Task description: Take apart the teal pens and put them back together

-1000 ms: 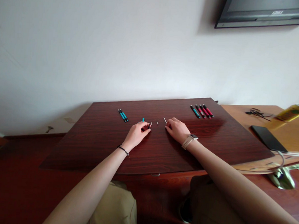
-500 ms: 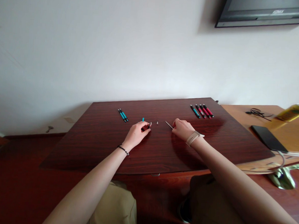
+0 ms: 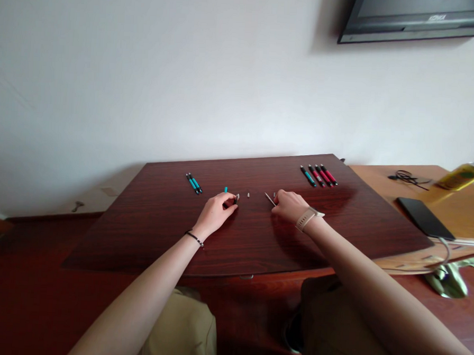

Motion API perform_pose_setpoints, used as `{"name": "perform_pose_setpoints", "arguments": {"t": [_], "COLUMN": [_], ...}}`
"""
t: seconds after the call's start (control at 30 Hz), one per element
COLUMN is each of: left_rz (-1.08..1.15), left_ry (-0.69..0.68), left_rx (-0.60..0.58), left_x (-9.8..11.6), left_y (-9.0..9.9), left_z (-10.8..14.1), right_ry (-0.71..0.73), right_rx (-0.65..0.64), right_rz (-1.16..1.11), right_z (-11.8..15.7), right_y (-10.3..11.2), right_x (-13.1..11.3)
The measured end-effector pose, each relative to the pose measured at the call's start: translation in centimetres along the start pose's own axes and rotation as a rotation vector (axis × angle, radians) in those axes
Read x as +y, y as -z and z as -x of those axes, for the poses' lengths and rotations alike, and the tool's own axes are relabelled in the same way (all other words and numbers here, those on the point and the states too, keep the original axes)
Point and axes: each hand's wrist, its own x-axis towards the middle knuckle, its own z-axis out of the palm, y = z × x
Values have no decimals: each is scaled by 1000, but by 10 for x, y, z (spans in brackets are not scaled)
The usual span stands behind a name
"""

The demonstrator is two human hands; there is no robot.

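Observation:
My left hand (image 3: pixel 215 210) is closed in a pinch over the table, with a small dark and silvery pen part (image 3: pixel 236 199) at its fingertips. Just beyond those fingers shows a short teal piece (image 3: pixel 226 189); whether it is held or lies loose I cannot tell. Between the hands rests a tiny silvery part (image 3: pixel 248 195). My right hand (image 3: pixel 290 205) has its fingers closed on a thin pen refill (image 3: pixel 270 199), its tip pointing up and left. Close to its knuckles lies another tiny grey part (image 3: pixel 275 194).
Two teal pens (image 3: pixel 194 183) lie at the left of the dark wooden table (image 3: pixel 225 251). Farther right are a teal pen (image 3: pixel 307 176) and several red pens (image 3: pixel 328 175). A side table bears a phone (image 3: pixel 424 218), a black cable (image 3: pixel 408 178) and a yellow can (image 3: pixel 461 176).
My right hand has shifted slightly with the refill, and the tiny grey part beside its knuckles now shows. The left hand keeps nearly the same place and pinch.

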Motion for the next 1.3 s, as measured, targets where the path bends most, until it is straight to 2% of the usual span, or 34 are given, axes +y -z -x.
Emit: {"name": "perform_pose_setpoints", "arguments": {"t": [0.2,0.4,0.73,0.9,1.3], "left_rz": [85,62,-180,-264,-233], "left_ry": [-2,-9,-117,-173,-131], "left_rx": [-9,-17,-86,-122,-55], "left_x": [0,5,21,27,28], "left_y": [-2,-1,-3,-5,-5], "left_z": [0,0,3,3,3], "right_ry": [1,-8,-6,-3,137], "right_rx": [16,36,28,66,200], "right_rz": [-18,-29,12,12,-283], "right_z": [-1,-1,2,-1,-11], "right_y": [-2,-3,-1,-6,-11], "right_x": [2,0,-7,-4,8]}}
